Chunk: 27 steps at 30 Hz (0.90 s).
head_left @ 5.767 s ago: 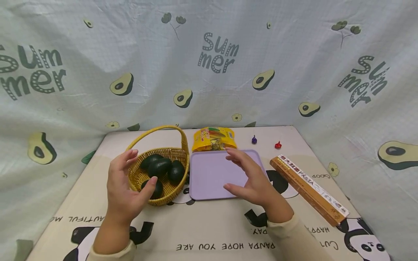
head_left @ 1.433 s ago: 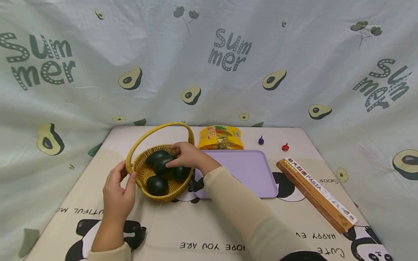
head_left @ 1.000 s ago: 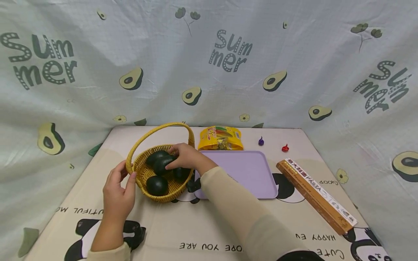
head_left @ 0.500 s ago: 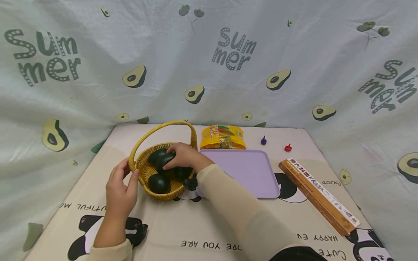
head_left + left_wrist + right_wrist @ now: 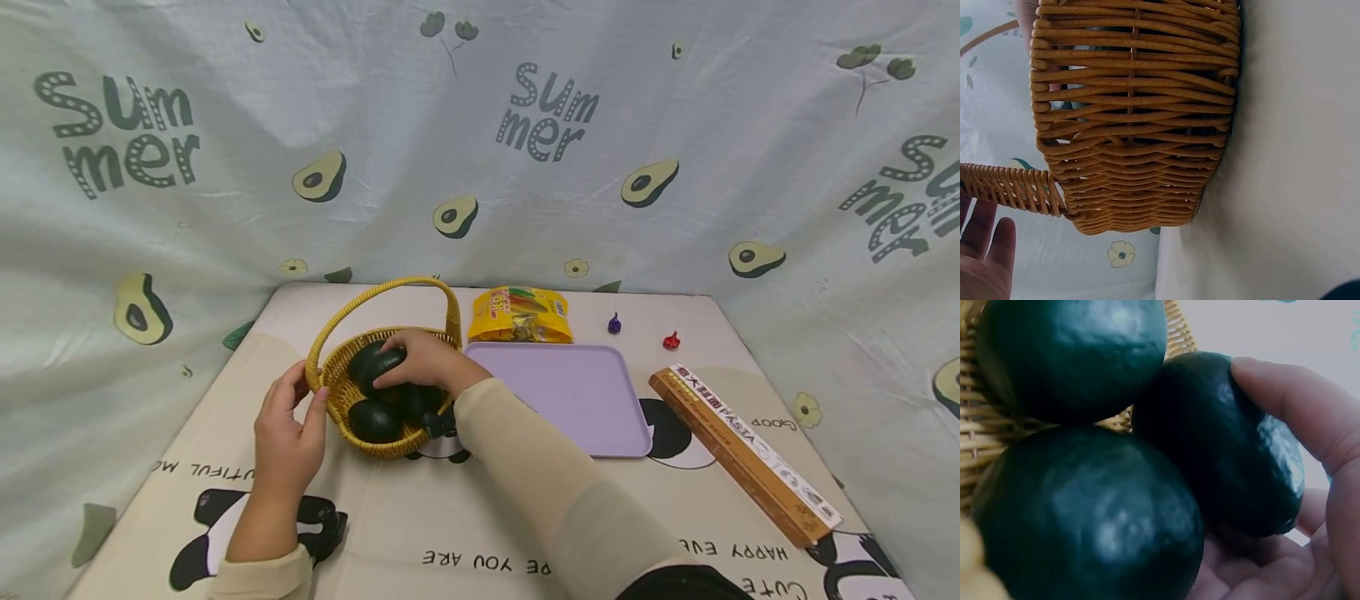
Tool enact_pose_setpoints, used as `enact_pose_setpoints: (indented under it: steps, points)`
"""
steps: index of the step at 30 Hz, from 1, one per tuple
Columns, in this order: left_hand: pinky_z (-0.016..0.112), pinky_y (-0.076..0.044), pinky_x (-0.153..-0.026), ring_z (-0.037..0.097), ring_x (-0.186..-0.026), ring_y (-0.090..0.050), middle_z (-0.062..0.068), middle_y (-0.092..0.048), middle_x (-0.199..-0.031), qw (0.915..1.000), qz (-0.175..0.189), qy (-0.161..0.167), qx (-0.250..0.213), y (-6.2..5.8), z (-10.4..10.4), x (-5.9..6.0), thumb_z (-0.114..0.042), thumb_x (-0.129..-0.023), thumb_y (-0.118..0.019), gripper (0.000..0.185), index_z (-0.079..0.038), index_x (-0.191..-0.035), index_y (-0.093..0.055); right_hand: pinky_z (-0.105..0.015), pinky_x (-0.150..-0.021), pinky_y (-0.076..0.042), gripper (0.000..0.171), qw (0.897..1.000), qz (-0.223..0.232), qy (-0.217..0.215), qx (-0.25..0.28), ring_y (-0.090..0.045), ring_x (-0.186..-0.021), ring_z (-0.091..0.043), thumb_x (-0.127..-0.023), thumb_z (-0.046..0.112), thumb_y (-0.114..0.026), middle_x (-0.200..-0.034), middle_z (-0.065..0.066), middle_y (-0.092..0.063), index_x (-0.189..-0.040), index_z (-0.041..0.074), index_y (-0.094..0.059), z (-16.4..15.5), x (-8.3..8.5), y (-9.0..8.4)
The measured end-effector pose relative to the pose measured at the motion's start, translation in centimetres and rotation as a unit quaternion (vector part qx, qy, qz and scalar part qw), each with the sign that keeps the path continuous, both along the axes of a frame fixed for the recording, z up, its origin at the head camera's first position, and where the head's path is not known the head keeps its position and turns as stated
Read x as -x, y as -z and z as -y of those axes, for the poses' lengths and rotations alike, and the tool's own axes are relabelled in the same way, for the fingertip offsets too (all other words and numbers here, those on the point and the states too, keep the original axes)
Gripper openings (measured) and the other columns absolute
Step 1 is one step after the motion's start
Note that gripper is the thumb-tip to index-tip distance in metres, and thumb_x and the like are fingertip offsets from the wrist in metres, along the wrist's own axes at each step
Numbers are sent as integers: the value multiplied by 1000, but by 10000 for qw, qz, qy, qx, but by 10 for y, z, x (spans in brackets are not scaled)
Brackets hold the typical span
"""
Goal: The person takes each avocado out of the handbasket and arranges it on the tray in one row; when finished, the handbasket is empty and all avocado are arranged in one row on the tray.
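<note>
Two hands are busy at our yellow basket (image 5: 390, 398) on the table. From the head camera, we see our right hand (image 5: 422, 360) reach into it and curl round the top avocado (image 5: 372, 367). Other dark avocados lie under it in the basket. Our left hand (image 5: 288, 437) rests against the basket's near left side, fingers fairly straight. Just right of the basket lies the purple tray (image 5: 570, 400). Behind the tray sits a yellow snack bag (image 5: 521, 315), and a long pasta box (image 5: 742, 454) lies well off to the right.

At the left wrist, we see the woven basket wall (image 5: 1135, 119) up close. Our fingers (image 5: 988, 256) sit loose beside the handle (image 5: 1010, 187), gripping nothing.

At the right wrist, our thumb (image 5: 1300, 403) and palm wrap one avocado (image 5: 1235, 444). It touches two others (image 5: 1072, 350) (image 5: 1088, 515).

To do this well, we think we should keep the basket steady with the left hand. We should lift the avocado straight up, under the handle, so the others do not roll.
</note>
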State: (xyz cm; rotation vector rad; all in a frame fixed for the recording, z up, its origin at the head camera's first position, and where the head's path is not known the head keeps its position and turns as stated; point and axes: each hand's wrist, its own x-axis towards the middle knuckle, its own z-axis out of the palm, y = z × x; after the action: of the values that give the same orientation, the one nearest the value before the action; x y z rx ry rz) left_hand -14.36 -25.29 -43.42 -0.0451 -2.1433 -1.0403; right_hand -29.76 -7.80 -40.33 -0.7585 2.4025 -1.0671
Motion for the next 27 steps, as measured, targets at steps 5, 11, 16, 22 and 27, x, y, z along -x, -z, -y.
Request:
enact_pose_setpoints:
  steps: [5,11,16,22,27]
  points:
    - [2,-38,-105,30,-122,-61,18,-63,-125,10000,-15,-9,10,1,0,1,0,-98,-65,45,-1,-142,-55,-35,-96,-56,52,9999,65,-42,84,-60,-105,-14,-79,38,-90,-122,3,-64,-122,20,-67,-1,1,-1]
    - [1,-37,-104,33,-121,-61,19,-63,-124,10000,-33,-17,31,1,0,1,0,-98,-65,44,1,-142,-54,-36,-94,-57,48,9993,224,33,312,-60,-107,-16,-80,34,-89,-126,1,-61,-121,23,-67,-5,0,-3]
    - [1,-37,-104,35,-120,-61,20,-63,-124,10000,-10,-73,30,0,1,0,1,-98,-64,44,1,-141,-55,-37,-96,-57,47,9987,238,92,435,-59,-109,-18,-80,30,-89,-128,0,-59,-121,24,-65,-10,1,-6]
    - [2,-37,-105,36,-121,-61,19,-63,-124,10000,1,-90,27,-1,0,1,1,-98,-64,44,1,-142,-54,-40,-96,-58,51,9986,170,204,454,-59,-109,-20,-80,30,-89,-125,0,-59,-122,25,-61,-14,2,-6]
    - [1,-37,-104,36,-120,-61,19,-63,-124,10000,-9,-86,15,0,0,1,1,-98,-64,44,1,-141,-55,-39,-94,-59,54,9987,-26,353,376,-59,-109,-19,-78,35,-90,-123,0,-59,-122,25,-59,-18,2,-6]
